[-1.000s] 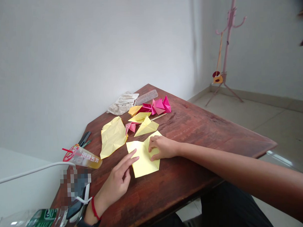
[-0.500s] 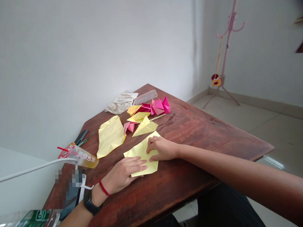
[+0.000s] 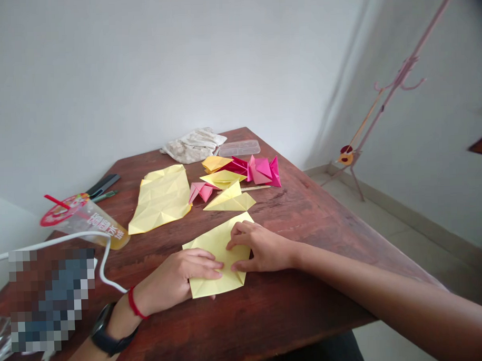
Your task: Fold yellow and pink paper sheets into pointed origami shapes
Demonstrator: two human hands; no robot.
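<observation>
A yellow paper sheet (image 3: 211,244), partly folded, lies on the dark wooden table (image 3: 305,215) in front of me. My left hand (image 3: 177,277) rests flat on its left half, fingers stretched toward the middle. My right hand (image 3: 259,248) presses on its right half with curled fingertips touching the paper next to the left fingers. Both hands hold the sheet down against the table. A watch and a red string are on my left wrist.
Behind lie a creased yellow sheet (image 3: 160,196), a yellow folded piece (image 3: 229,199), pink folded pieces (image 3: 260,169), a cloth (image 3: 192,144) and a clear plastic case (image 3: 240,147). A tipped drink cup (image 3: 84,220) and white cable (image 3: 69,242) are at left. A coat stand (image 3: 381,107) is beyond.
My left hand moved from beside the sheet onto it and now lies flat on its left half. The right hand stayed on the paper. The view swung, shifting the table.
</observation>
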